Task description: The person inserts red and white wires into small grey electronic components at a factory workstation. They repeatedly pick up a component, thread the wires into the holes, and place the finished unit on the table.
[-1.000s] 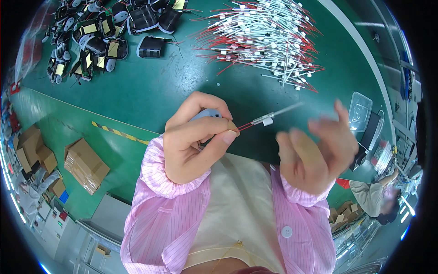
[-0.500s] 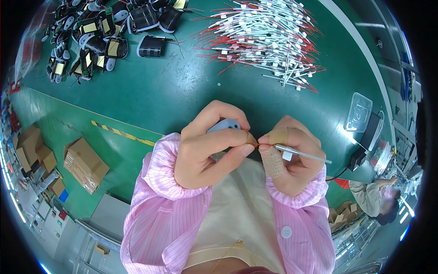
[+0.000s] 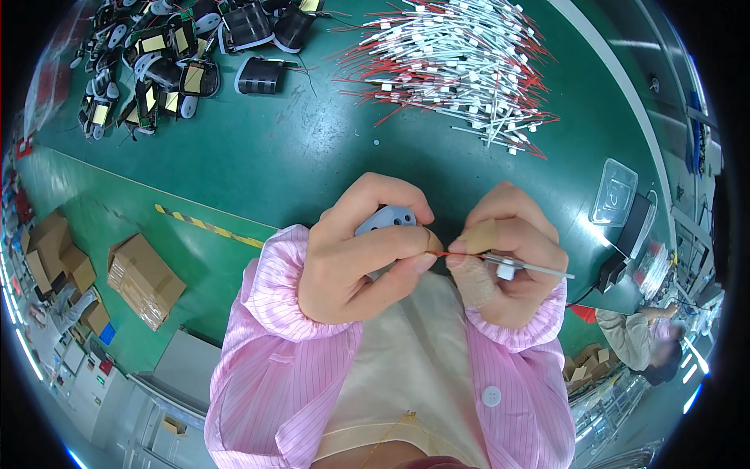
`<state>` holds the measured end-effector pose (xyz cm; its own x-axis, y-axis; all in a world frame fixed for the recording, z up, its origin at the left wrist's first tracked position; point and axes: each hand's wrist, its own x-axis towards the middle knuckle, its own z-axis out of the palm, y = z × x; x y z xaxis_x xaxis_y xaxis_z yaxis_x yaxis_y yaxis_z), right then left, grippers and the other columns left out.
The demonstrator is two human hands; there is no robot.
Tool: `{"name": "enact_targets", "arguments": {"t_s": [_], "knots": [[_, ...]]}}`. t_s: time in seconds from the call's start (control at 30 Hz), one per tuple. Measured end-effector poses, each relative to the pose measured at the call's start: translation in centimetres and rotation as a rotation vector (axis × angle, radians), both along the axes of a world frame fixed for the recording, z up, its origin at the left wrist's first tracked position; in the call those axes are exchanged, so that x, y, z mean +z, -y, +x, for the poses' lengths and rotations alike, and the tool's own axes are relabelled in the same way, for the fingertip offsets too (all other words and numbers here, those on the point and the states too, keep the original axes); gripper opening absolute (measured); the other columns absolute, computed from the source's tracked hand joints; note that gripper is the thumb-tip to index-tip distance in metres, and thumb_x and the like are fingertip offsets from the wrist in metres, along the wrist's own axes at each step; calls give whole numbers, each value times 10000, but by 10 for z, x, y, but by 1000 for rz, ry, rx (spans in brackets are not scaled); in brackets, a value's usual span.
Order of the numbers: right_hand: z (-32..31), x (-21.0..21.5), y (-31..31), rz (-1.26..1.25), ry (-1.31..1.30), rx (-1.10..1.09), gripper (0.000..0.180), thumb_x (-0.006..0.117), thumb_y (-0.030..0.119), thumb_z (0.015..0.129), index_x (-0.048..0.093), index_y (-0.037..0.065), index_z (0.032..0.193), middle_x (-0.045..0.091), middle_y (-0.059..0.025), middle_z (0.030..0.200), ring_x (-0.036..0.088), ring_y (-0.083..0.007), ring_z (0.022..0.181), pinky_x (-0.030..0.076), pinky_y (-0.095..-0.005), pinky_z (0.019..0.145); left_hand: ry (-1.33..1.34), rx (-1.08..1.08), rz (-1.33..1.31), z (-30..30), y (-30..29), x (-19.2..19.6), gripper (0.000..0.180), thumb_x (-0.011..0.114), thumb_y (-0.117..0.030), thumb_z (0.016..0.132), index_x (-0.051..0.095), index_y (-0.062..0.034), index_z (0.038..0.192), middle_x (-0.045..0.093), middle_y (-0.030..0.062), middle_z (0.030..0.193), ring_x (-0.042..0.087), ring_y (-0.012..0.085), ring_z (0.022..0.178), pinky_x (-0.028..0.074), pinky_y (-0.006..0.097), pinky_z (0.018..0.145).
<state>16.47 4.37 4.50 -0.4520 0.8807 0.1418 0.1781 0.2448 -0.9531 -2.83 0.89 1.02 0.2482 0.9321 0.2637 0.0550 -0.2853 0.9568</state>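
My left hand (image 3: pixel 344 262) is closed, with a grey-blue plastic part (image 3: pixel 400 215) with dark holes tucked in its curled fingers. Its thumb and index finger pinch the end of a thin red wire (image 3: pixel 443 253). Close on the right, my right hand (image 3: pixel 523 242), with tan tape on thumb and index finger, grips the same wire lead. From its fingers stick out a thin grey-white sleeve (image 3: pixel 551 273) and a small white connector or tag (image 3: pixel 505 271). The fingers hide how the wire meets the plastic part. Both hands are just off the table's near edge.
Many similar red-and-white wire leads (image 3: pixel 469 70) lie heaped on the green table (image 3: pixel 328 148). Black and grey device housings (image 3: pixel 262 76) are piled at far left. A clear plastic box (image 3: pixel 615 191) stands at right beside a black device (image 3: pixel 637 223). Cardboard boxes (image 3: pixel 144 277) sit on the floor.
My right hand has shifted slightly right, and more red wire shows between the hands. The sleeve and white piece moved along with it. More of the grey-blue part shows in my left hand.
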Motion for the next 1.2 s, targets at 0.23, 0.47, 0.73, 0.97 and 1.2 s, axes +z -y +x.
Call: {"name": "enact_targets", "arguments": {"t_s": [0.23,0.47,0.73,0.97,1.2], "knots": [[3,-3,1,-248,-269,-115,137,738,-44,742,642,-26,838,595,-129,918,587,-144,711,491,-259,618,105,5,-29,5,4,-5,610,561,32,868,228,13,1380,507,377,1233,630,386,1032,528,377,803],[-5,4,1,-197,-162,-42,129,726,-68,715,651,-23,809,617,-155,965,620,-162,742,507,-260,634,-43,-106,53,2,-3,2,871,650,9,845,14,23,1440,515,386,1239,600,421,1099,492,435,919],[-6,13,10,-105,-81,-115,165,737,-110,665,645,-30,776,630,-149,906,697,-243,821,560,-284,678,0,-111,133,4,-4,-5,917,660,-27,854,-39,66,1440,532,371,1227,616,398,1069,505,428,903],[-6,21,6,-48,24,-84,195,740,-124,623,637,-28,758,641,-143,889,703,-237,796,549,-267,649,-14,-129,157,4,-5,-4,896,642,-25,866,-35,58,1447,535,365,1228,619,394,1065,513,424,893],[-8,16,6,95,53,-74,205,744,-110,600,620,-14,731,637,-117,855,638,-178,628,499,-246,528,-11,-135,108,5,-3,-1,905,643,-1,854,-34,45,1452,532,362,1235,617,402,1073,511,427,902]]}}
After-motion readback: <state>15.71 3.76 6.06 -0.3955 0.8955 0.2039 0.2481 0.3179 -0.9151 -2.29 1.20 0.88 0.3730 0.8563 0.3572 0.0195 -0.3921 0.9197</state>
